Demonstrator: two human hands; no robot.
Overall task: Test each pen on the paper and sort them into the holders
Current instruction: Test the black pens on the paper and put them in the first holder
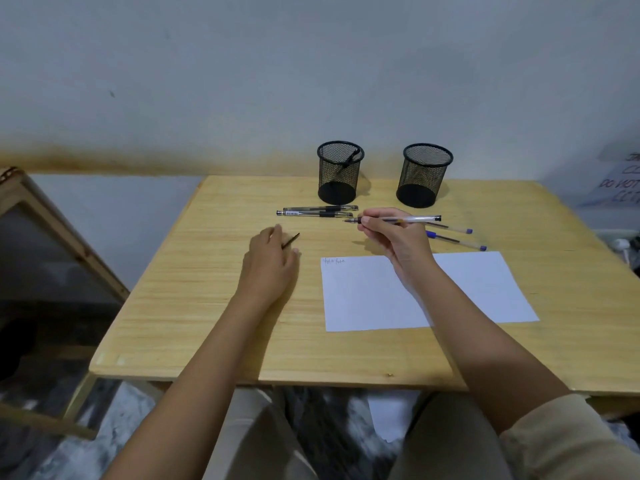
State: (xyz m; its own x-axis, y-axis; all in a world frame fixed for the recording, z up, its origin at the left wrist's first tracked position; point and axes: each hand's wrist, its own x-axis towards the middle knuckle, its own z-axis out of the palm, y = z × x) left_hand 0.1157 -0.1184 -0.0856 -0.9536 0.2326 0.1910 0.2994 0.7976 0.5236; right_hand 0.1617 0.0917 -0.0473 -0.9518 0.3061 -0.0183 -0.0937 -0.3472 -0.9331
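A light, stiff, slippery pen (398, 220) was held mid-barrel, uncapped, in the closed fingers of the right hand (391, 237) above the bench (207, 306), beyond the paper (485, 289), while its cap (291, 240) was pinched in the left hand (270, 261).

Dim, even light; soft shadows; blurred, warped edges.

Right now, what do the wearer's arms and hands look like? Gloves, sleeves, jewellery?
Both hands, left and right, are bare: no gloves, rings or watch visible. Forearms are uncovered. A beige sleeve shows on the right upper arm; the left arm shows no sleeve in frame.
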